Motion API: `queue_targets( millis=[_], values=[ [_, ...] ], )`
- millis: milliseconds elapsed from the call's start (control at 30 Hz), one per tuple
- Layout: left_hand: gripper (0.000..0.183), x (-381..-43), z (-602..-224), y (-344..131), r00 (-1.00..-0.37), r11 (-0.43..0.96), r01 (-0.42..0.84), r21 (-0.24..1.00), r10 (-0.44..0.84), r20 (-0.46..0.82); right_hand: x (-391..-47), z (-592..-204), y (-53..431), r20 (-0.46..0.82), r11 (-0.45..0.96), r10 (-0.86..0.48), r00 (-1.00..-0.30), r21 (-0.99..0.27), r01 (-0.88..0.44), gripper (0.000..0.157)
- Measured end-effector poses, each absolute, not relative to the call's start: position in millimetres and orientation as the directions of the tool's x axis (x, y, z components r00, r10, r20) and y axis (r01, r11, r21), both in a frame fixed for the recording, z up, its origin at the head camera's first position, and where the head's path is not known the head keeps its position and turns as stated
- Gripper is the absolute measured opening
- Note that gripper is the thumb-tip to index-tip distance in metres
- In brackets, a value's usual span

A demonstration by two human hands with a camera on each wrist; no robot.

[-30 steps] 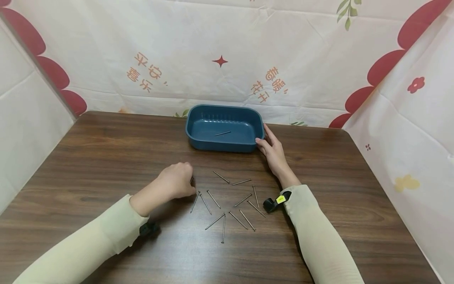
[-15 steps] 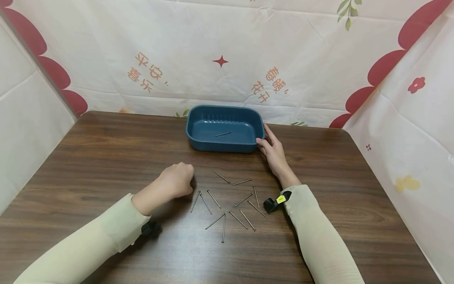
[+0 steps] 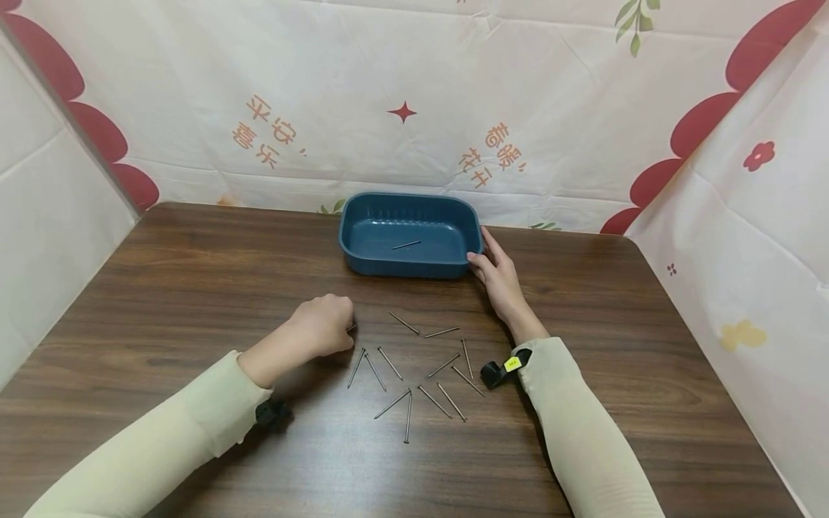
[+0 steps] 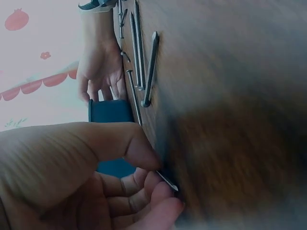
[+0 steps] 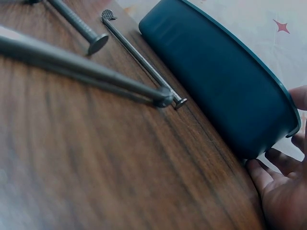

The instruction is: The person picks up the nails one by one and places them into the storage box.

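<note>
My left hand [image 3: 320,324] is low over the table, left of the scattered nails. In the left wrist view its thumb and fingers pinch a nail [image 4: 168,181]; one end sticks out and the rest is hidden. My right hand [image 3: 504,284] holds the right end of a blue plastic basin [image 3: 408,269], thumb at the rim and fingers round the outer side. Inside the basin lies a single nail [image 3: 406,244]. Several loose nails lie between the hands, among them a nail [image 3: 404,323] near the basin and a nail [image 3: 408,417] closest to the front.
The brown wooden table [image 3: 194,288] carries everything. A printed white cloth [image 3: 363,79] hangs behind it, close to the basin's back, and along both sides. Each wrist wears a black camera strap, such as the right one [image 3: 495,374].
The left hand shifts only slightly, and a bit of the nail shows again at its fingertips. The right hand, the basin and the loose nails stay put.
</note>
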State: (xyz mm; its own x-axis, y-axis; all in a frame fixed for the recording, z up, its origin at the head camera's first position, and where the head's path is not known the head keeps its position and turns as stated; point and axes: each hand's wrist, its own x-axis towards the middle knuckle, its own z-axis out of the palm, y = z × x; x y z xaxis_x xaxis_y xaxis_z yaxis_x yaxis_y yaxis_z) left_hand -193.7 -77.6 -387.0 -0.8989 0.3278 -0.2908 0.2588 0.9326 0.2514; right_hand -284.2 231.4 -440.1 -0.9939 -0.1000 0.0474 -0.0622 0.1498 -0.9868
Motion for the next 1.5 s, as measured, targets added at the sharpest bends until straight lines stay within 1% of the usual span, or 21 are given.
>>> queue_targets(
  millis=[67, 300, 400, 567, 800, 933, 1100, 1300, 1433, 1500],
  values=[
    [0.042, -194.2, -387.4, -78.9, -0.896, 0.928, 0.259, 0.269, 0.334, -0.292, -284.2, -440.3, 231.0, 0.047, 0.152, -0.098, -0.994, -0.987, -0.062, 0.066],
    [0.016, -195.6, -386.3, -82.7, -0.909, 0.891, 0.271, 0.363, 0.361, -0.207, -282.9, -439.2, 230.4, 0.046, 0.151, -0.093, -0.995, -0.987, -0.060, 0.066],
    [0.014, -196.3, -384.1, -83.1, -0.912, 0.881, 0.264, 0.391, 0.360, -0.194, -282.7, -439.0, 230.4, 0.047, 0.148, -0.094, -0.995, -0.987, -0.060, 0.066],
    [0.007, -199.7, -381.0, -83.6, -0.908, 0.860, 0.280, 0.428, 0.382, -0.173, -282.1, -438.8, 231.0, 0.046, 0.145, -0.094, -0.994, -0.988, -0.060, 0.066],
    [0.019, -208.6, -379.1, -85.3, -0.877, 0.799, 0.304, 0.519, 0.447, -0.175, -282.6, -438.8, 231.4, 0.049, 0.142, -0.097, -0.994, -0.988, -0.063, 0.066],
    [0.022, -212.8, -378.7, -86.9, -0.861, 0.741, 0.286, 0.608, 0.478, -0.177, -283.1, -438.4, 230.9, 0.048, 0.141, -0.097, -0.994, -0.988, -0.061, 0.065],
    [0.022, -216.4, -375.5, -89.6, -0.848, 0.656, 0.266, 0.706, 0.508, -0.152, -284.0, -438.3, 230.2, 0.048, 0.143, -0.096, -0.994, -0.988, -0.061, 0.066],
    [0.024, -225.2, -366.9, -89.3, -0.834, 0.562, 0.274, 0.781, 0.543, -0.098, -284.4, -438.7, 230.7, 0.045, 0.144, -0.097, -0.994, -0.988, -0.059, 0.066],
    [0.023, -234.2, -357.0, -88.7, -0.823, 0.498, 0.249, 0.831, 0.561, -0.089, -283.6, -438.7, 231.4, 0.045, 0.142, -0.095, -0.994, -0.988, -0.058, 0.065],
    [0.023, -240.1, -352.4, -88.8, -0.831, 0.479, 0.224, 0.849, 0.549, -0.091, -283.8, -439.1, 231.5, 0.047, 0.139, -0.097, -0.994, -0.988, -0.060, 0.065]
  ],
)
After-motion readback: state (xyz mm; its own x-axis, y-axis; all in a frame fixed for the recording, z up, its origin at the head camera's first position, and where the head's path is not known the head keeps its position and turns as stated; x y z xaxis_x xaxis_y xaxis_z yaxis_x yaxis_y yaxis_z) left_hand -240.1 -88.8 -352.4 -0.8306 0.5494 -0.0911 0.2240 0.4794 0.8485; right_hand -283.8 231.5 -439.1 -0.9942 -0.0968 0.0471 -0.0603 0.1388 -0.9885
